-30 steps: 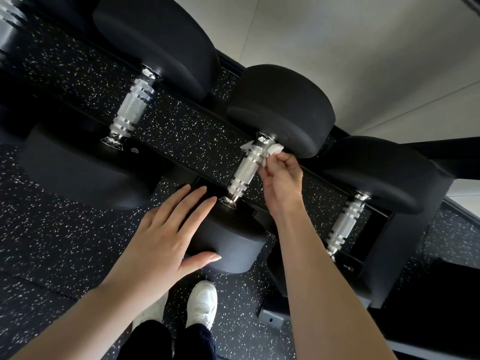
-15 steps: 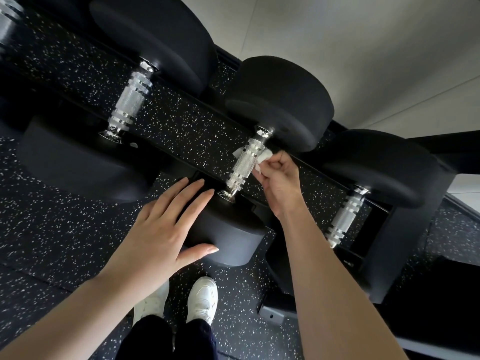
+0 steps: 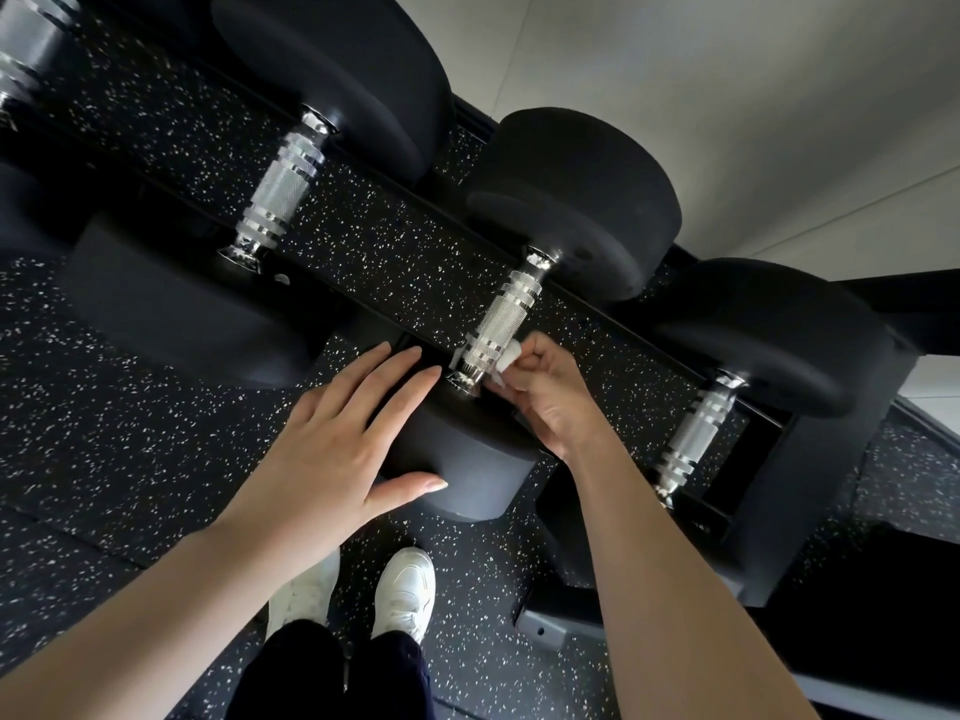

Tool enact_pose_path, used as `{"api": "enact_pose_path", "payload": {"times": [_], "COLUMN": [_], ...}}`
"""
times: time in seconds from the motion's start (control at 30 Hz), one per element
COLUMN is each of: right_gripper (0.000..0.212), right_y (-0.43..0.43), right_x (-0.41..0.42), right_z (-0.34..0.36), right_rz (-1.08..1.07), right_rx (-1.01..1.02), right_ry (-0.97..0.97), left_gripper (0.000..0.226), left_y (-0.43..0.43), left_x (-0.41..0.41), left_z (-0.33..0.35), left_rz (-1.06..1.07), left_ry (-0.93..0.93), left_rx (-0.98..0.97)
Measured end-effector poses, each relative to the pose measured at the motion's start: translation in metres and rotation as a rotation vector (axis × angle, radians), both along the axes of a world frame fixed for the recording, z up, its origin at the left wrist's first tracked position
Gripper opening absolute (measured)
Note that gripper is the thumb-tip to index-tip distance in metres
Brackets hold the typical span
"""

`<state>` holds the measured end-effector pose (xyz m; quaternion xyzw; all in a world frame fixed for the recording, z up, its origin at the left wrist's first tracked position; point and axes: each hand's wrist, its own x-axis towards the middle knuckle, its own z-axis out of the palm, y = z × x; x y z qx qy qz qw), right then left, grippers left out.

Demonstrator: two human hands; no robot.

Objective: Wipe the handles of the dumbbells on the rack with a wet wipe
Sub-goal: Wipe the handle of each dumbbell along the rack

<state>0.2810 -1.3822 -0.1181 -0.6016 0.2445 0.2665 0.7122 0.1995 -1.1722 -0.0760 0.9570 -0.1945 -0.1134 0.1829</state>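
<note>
Black dumbbells with knurled chrome handles lie side by side on a black rack. The middle dumbbell's handle (image 3: 501,324) runs from its far head (image 3: 576,200) down to its near head (image 3: 467,459). My right hand (image 3: 545,397) is shut on a white wet wipe (image 3: 506,356), which is wrapped around the near end of that handle. My left hand (image 3: 343,439) lies flat and open on the near head, fingers spread. To the left is another dumbbell handle (image 3: 278,194), and a third handle (image 3: 696,433) is on the right.
The rack's black frame (image 3: 810,511) and its foot plate (image 3: 550,626) stand at the right. The floor (image 3: 104,459) is black rubber with white speckles. My white shoes (image 3: 405,589) are right below the rack. A pale wall (image 3: 727,96) is behind.
My right hand has slid the wipe down the middle handle, from the far end by the far head to the near end. The left hand has stayed on the near head.
</note>
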Motion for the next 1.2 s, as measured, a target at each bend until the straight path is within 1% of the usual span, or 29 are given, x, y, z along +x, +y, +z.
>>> {"api": "enact_pose_path", "payload": {"times": [0.23,0.4,0.53,0.6,0.67,0.83,0.97,1.07,1.13,1.2], "right_gripper": [0.030,0.029,0.017,0.012,0.013,0.011,0.009,0.007,0.010,0.013], "right_y": [0.003,0.005,0.004,0.006,0.011,0.031,0.039,0.042,0.044,0.047], "right_x": [-0.010,-0.012,-0.018,-0.021,-0.025,-0.018,-0.011,-0.008,-0.007,-0.005], "right_z": [0.006,0.015,0.027,0.031,0.032,0.037,0.044,0.048,0.052,0.056], "right_rz": [0.155,0.273,0.214,0.215,0.239,0.353,0.521,0.601,0.681,0.728], "right_rx": [-0.150,-0.276,-0.323,-0.443,-0.564,-0.717,-0.869,-0.985,-1.070,-1.111], "right_ry": [-0.017,-0.090,-0.084,-0.134,-0.225,-0.362,-0.398,-0.362,-0.357,-0.358], "left_gripper": [0.075,0.076,0.076,0.076,0.077,0.079,0.081,0.081,0.081,0.081], "left_y": [0.000,0.001,0.002,0.002,0.003,0.008,0.017,0.018,0.018,0.020], "left_x": [0.000,0.000,0.000,0.001,0.001,0.004,0.004,0.003,0.004,0.007], "left_z": [0.000,-0.001,-0.001,-0.001,-0.001,-0.002,-0.005,-0.006,-0.007,-0.007], "left_rz": [0.005,0.001,0.004,0.008,0.017,0.039,0.106,0.143,0.154,0.160], "left_ry": [-0.019,-0.012,-0.001,0.015,0.045,0.073,0.112,0.135,0.147,0.161], "left_rx": [-0.018,-0.017,-0.040,-0.056,-0.087,-0.149,-0.195,-0.250,-0.288,-0.318]}}
